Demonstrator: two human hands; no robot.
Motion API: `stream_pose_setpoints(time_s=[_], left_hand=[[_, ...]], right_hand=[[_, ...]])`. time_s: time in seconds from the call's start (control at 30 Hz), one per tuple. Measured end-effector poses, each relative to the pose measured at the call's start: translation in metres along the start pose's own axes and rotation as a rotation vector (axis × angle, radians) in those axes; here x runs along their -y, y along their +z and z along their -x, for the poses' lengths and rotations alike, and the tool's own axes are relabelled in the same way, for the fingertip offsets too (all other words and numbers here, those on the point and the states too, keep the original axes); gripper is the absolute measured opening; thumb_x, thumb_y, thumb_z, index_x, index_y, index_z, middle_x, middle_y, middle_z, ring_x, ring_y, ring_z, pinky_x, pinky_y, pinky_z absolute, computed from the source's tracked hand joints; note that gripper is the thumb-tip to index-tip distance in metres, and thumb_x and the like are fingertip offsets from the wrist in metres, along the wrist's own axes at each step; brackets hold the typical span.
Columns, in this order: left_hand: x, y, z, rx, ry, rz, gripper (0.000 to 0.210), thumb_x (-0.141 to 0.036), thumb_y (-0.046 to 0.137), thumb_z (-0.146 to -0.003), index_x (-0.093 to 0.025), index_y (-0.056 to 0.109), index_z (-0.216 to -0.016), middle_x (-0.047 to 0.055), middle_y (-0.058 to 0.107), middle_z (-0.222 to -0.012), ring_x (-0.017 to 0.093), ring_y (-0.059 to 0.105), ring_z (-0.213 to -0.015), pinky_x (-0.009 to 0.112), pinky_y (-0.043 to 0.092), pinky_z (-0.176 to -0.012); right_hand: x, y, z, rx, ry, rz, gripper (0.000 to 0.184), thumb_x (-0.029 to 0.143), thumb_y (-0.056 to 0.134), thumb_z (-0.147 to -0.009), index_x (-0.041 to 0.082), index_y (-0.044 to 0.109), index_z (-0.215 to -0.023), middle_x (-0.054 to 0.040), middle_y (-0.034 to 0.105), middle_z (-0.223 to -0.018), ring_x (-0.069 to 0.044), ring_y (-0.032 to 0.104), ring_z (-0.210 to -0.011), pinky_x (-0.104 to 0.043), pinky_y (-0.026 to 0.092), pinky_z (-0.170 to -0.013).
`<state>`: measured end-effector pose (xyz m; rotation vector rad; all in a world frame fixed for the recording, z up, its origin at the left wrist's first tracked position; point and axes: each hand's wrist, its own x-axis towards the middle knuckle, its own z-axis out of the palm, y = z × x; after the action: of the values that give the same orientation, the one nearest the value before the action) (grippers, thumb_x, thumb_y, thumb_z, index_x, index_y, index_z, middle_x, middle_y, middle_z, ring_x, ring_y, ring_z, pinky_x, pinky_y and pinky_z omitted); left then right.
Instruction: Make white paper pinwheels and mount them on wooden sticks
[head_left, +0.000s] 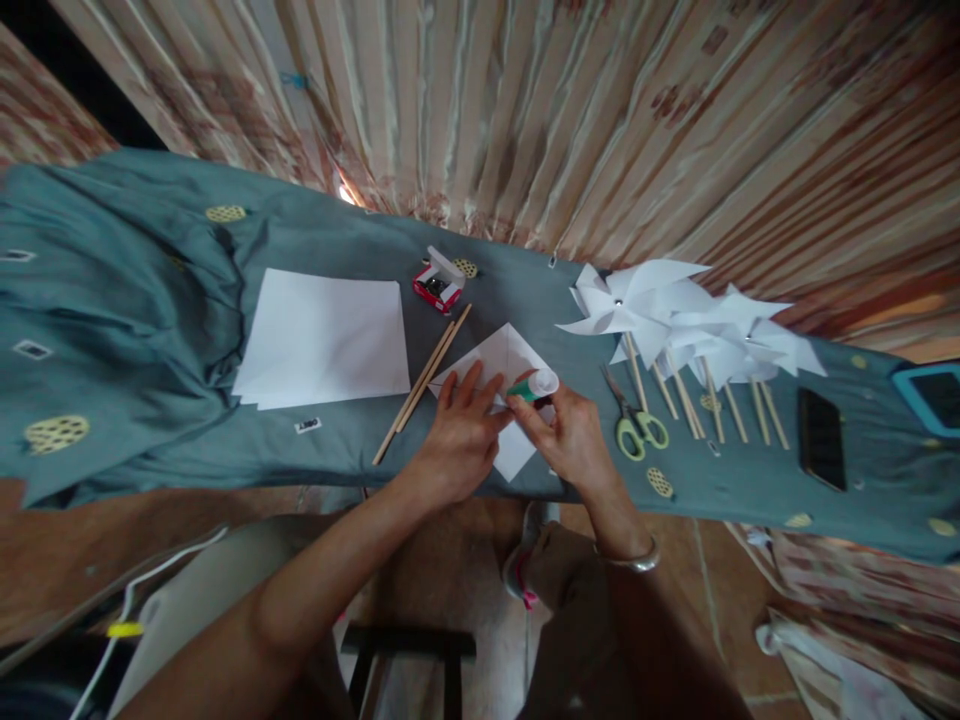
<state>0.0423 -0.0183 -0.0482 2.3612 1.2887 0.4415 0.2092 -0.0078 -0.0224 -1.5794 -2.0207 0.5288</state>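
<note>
A white paper square point(508, 347), turned corner-up with crease lines on it, lies in front of me at the table's near side. My left hand point(466, 440) rests on its left part with the fingers stretched out, pressing it down. Over the paper's right part, my right hand point(576, 438) is closed around a green and white glue stick point(534, 386). The fingers cover the middle of the paper, so I cannot tell whether the glue touches it. Two wooden sticks point(431, 370) lie just left of the paper.
A stack of white paper point(326, 340) lies to the left. Behind is an open red box point(439, 282). Green-handled scissors point(636, 430) lie right of my hand, near several paper pinwheels point(660, 305) on sticks. Farther right are a black phone point(821, 438) and a blue-edged device point(930, 397).
</note>
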Motion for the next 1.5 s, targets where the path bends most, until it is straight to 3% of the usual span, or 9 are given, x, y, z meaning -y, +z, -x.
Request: stream_pose_setpoints(time_s=[1.5], left_hand=[[-0.0020,-0.0025,0.0004,0.014,-0.006,0.019,0.048,-0.006,0.052,-0.082,-0.024,0.064,-0.125,0.009,0.046,-0.151,0.035,0.022,-0.147,0.061,0.018,-0.118]], right_hand=[[-0.0052,0.0064,-0.0060,-0.098,0.047,-0.020,0.028,0.045,0.057,-0.089,0.018,0.063,-0.092,-0.0055,0.069,-0.076,-0.018,0.062,-0.064,-0.029,0.047,-0.063]])
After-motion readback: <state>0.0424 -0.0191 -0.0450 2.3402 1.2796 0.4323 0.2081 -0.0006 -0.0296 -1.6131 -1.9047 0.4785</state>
